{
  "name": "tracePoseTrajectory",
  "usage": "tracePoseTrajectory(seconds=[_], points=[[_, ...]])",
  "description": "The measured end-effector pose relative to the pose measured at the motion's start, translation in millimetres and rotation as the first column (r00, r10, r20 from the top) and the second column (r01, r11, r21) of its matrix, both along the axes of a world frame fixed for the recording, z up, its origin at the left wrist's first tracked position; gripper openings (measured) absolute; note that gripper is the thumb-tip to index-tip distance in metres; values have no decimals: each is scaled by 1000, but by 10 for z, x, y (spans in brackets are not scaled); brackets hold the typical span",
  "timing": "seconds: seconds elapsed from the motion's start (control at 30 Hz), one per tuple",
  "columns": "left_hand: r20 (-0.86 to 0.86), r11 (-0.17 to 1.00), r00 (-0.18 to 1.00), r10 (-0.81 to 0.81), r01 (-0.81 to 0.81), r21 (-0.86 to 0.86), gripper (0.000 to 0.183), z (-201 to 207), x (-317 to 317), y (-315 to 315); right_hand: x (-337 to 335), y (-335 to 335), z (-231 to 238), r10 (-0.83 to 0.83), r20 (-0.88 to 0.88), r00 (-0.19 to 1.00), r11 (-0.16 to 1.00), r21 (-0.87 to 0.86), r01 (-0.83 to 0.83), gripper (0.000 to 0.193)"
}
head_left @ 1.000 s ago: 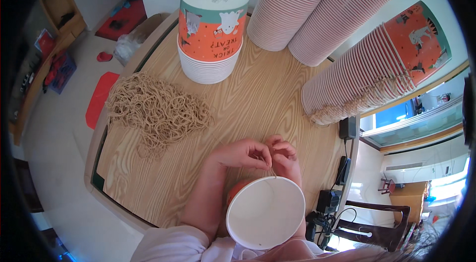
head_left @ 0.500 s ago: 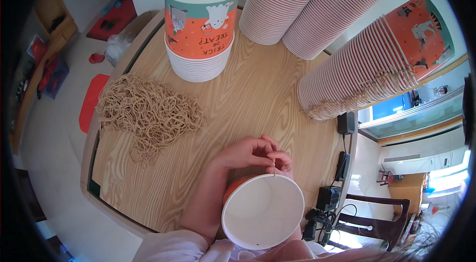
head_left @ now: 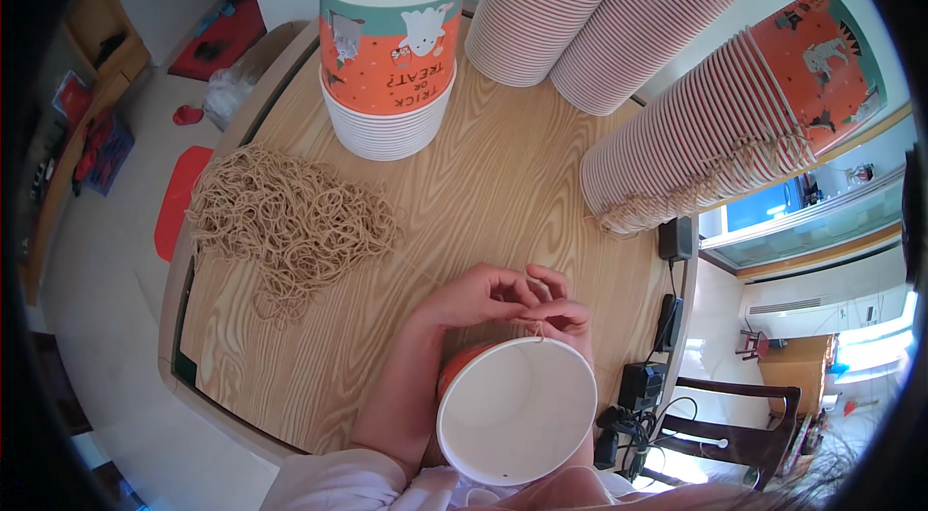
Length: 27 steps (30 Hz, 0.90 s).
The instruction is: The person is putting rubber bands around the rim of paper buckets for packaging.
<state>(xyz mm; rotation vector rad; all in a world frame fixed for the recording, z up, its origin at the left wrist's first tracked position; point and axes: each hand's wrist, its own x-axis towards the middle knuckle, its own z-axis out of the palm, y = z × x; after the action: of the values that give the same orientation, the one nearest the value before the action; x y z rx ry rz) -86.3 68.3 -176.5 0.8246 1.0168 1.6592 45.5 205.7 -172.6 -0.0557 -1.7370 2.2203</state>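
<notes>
From the head view: working over a wood-grain tabletop (head_left: 474, 211) with a paper bucket (head_left: 517, 414) tucked in close between the forearms, mouth tilted up toward the camera; probably braced near the body to free up both hands at the far rim; short bit of twine (head_left: 538, 330) right at that rim; left hand (head_left: 488, 296) and right hand (head_left: 561, 312) just above, with fingers bent and tips bunched together around the twine; can't tell left pinch from right pinch at this angle; loose twine pile (head_left: 295, 221) off to the left, likely for an easy grab; upside-down bucket stack (head_left: 391, 66) behind that, plus a twine-trimmed stack (head_left: 691, 119) over on the right, maybe to keep apart; black adapters (head_left: 641, 387) along the right edge, so not much slack there; best elbow room straight ahead, between pile and right-hand stack.
</notes>
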Motion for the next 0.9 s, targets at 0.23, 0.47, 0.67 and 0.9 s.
tracePoseTrajectory(seconds=[0.23,0.47,0.67,0.9], points=[[232,973,972,41,-92,213,15,-82,-36,-106,27,-46,586,-82,265,961,895,445,-46,25],[126,993,988,-86,76,88,16,-28,-50,-126,4,-142,792,-162,318,934,794,604,-68,21],[-35,984,993,-109,113,139,10,-57,-42,-142,34,-129,772,-224,331,916,772,634,-41,17],[-43,993,997,-68,72,93,9,-110,-31,-76,-13,-158,816,-227,230,946,704,710,-3,20]])
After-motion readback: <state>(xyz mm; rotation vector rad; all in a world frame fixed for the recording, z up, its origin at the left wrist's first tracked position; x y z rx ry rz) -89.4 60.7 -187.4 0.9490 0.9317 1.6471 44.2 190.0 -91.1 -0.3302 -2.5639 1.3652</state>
